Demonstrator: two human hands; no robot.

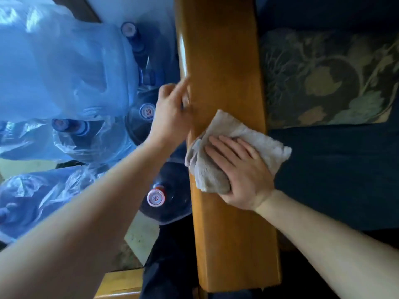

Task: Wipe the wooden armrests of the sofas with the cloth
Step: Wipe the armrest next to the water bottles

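A broad wooden armrest [224, 67] runs from the top of the view down to the bottom centre. A crumpled beige cloth [233, 130] lies across its middle. My right hand [239, 171] presses flat on the cloth, thumb wrapped under its near edge. My left hand [172, 113] rests against the armrest's left edge, fingers loosely curled and one finger pointing up along the wood; it holds nothing.
Right of the armrest is the dark blue sofa seat [336, 173] with a floral cushion [328, 78]. On the left stand several large water bottles [166, 195], some wrapped in clear plastic [64, 67]. Another piece of wood [121, 283] shows at the bottom.
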